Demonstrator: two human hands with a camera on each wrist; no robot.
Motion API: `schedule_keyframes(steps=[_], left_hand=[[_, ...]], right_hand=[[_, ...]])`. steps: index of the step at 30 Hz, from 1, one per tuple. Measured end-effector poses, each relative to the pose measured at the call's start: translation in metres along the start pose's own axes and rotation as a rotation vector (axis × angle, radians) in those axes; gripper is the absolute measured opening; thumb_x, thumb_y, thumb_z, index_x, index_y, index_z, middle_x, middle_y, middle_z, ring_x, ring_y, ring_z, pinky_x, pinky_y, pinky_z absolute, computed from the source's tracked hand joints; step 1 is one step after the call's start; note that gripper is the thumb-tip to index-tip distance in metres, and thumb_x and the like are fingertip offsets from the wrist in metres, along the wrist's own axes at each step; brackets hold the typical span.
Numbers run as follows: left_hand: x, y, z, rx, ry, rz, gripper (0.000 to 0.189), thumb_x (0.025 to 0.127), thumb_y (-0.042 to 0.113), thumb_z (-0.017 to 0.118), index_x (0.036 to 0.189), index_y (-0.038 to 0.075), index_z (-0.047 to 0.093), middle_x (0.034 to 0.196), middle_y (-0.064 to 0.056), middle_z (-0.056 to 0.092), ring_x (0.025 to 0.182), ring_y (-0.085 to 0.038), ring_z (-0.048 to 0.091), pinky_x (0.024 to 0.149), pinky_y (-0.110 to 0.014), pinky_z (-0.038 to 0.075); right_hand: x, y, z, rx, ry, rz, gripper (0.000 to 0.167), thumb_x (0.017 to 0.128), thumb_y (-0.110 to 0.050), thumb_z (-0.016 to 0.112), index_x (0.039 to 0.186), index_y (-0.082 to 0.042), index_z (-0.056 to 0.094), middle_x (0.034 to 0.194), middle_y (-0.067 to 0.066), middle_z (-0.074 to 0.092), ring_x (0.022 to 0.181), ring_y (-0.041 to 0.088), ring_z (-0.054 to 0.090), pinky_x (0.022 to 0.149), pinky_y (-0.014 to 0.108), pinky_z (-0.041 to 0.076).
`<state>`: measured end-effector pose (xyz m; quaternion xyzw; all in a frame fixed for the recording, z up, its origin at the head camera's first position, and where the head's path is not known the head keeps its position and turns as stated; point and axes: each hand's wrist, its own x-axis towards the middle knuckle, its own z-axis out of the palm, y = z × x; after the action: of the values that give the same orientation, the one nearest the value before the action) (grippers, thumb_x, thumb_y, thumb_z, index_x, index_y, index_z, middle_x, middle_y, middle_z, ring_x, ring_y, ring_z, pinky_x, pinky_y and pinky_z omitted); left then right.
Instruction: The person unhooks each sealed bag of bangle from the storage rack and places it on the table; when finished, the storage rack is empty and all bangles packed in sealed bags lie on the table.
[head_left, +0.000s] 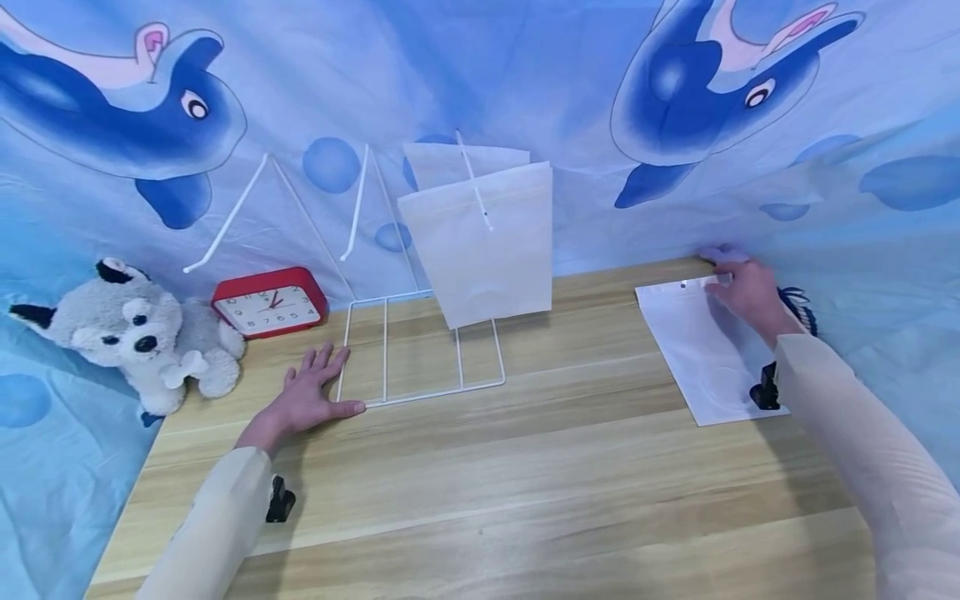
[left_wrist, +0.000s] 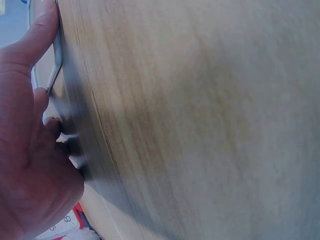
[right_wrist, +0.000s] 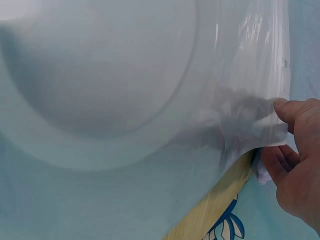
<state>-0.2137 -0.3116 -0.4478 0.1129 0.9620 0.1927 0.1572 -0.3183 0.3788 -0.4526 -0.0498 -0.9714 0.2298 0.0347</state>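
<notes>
Clearly, we have a white bag [head_left: 693, 350] pinched in our right hand [head_left: 746, 296], thumb above its far edge and fingers below. From that grip the bag stretches toward us over the wooden table [head_left: 480, 483], a small hole in its edge just left of our thumb. Our left hand [head_left: 311, 396] grasps nothing: spread, it rests at the left end of a white wire rack [head_left: 386, 354], thumb at the near corner. Between our hands another white bag [head_left: 487, 250] hangs from the rack; beyond our left fingers stands a red clock [head_left: 270, 307].
</notes>
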Motion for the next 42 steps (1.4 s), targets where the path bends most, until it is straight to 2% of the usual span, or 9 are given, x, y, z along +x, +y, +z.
schedule_keyframes(steps=[5,11,16,20,22,24,28,35,42], left_hand=[[0.000,0.000,-0.002,0.006,0.009,0.006,0.109,0.083,0.059,0.072,0.159,0.005,0.017,0.161,-0.032,0.003,0.145,-0.055,-0.006,0.107,-0.075,-0.004],[-0.002,0.001,-0.005,0.004,0.013,0.005,0.109,0.082,0.058,0.073,0.159,0.003,0.018,0.161,-0.032,0.003,0.144,-0.055,-0.006,0.107,-0.075,-0.004],[-0.003,0.001,-0.007,0.008,0.012,0.005,0.109,0.083,0.058,0.072,0.159,0.003,0.018,0.161,-0.032,0.003,0.144,-0.055,-0.006,0.107,-0.075,-0.004],[-0.003,0.001,-0.006,0.008,0.012,0.010,0.108,0.083,0.058,0.072,0.158,0.002,0.019,0.161,-0.033,0.003,0.144,-0.056,-0.005,0.107,-0.075,-0.004],[-0.003,0.000,-0.005,0.009,0.012,0.012,0.108,0.083,0.057,0.073,0.158,0.002,0.019,0.161,-0.033,0.003,0.144,-0.056,-0.005,0.107,-0.075,-0.004],[-0.002,0.000,-0.004,0.012,0.012,0.016,0.108,0.083,0.058,0.073,0.158,0.002,0.019,0.161,-0.033,0.004,0.144,-0.056,-0.005,0.107,-0.075,-0.004],[-0.002,-0.001,-0.002,0.008,0.016,0.022,0.108,0.082,0.058,0.073,0.158,0.001,0.020,0.161,-0.033,0.004,0.144,-0.056,-0.005,0.106,-0.076,-0.004],[-0.003,-0.001,0.001,0.005,0.006,0.016,0.108,0.083,0.058,0.073,0.158,0.001,0.020,0.161,-0.033,0.004,0.144,-0.056,-0.004,0.107,-0.075,-0.003],[-0.003,0.000,0.001,0.003,0.002,0.008,0.109,0.082,0.059,0.072,0.158,0.002,0.019,0.161,-0.033,0.004,0.144,-0.056,-0.004,0.107,-0.075,-0.004]], right_hand=[[-0.001,-0.002,-0.002,0.012,0.024,-0.003,0.032,0.095,-0.009,0.065,0.118,0.013,0.061,0.102,0.028,0.054,0.089,0.042,0.049,0.069,0.050,0.046],[-0.005,-0.006,-0.012,0.064,0.033,-0.006,0.031,0.096,-0.008,0.061,0.120,0.013,0.059,0.103,0.031,0.057,0.089,0.043,0.052,0.070,0.049,0.048],[-0.007,-0.015,-0.023,0.098,0.075,-0.070,0.034,0.096,-0.005,0.059,0.123,0.016,0.059,0.107,0.034,0.059,0.088,0.042,0.056,0.064,0.045,0.051],[-0.011,-0.029,-0.032,0.115,0.124,-0.152,0.032,0.096,-0.006,0.057,0.120,0.015,0.062,0.109,0.034,0.061,0.091,0.043,0.060,0.069,0.049,0.052],[-0.016,-0.038,-0.037,0.131,0.139,-0.198,0.032,0.097,-0.009,0.057,0.119,0.013,0.063,0.110,0.033,0.063,0.094,0.045,0.062,0.072,0.047,0.053],[-0.021,-0.050,-0.042,0.161,0.129,-0.235,0.032,0.099,-0.012,0.058,0.121,0.011,0.063,0.112,0.032,0.063,0.097,0.045,0.063,0.070,0.034,0.054],[-0.034,-0.081,-0.054,0.243,0.070,-0.274,0.035,0.101,-0.019,0.060,0.127,0.004,0.062,0.116,0.026,0.064,0.097,0.039,0.064,0.061,0.011,0.043],[-0.053,-0.143,-0.070,0.486,-0.035,-0.375,0.031,0.097,-0.017,0.068,0.124,0.000,0.066,0.111,0.019,0.069,0.083,0.013,0.070,0.071,0.016,0.054],[-0.062,-0.189,-0.087,0.668,-0.084,-0.552,0.027,0.099,-0.003,0.062,0.124,0.006,0.064,0.112,0.016,0.070,0.089,0.010,0.071,0.078,0.023,0.056]])
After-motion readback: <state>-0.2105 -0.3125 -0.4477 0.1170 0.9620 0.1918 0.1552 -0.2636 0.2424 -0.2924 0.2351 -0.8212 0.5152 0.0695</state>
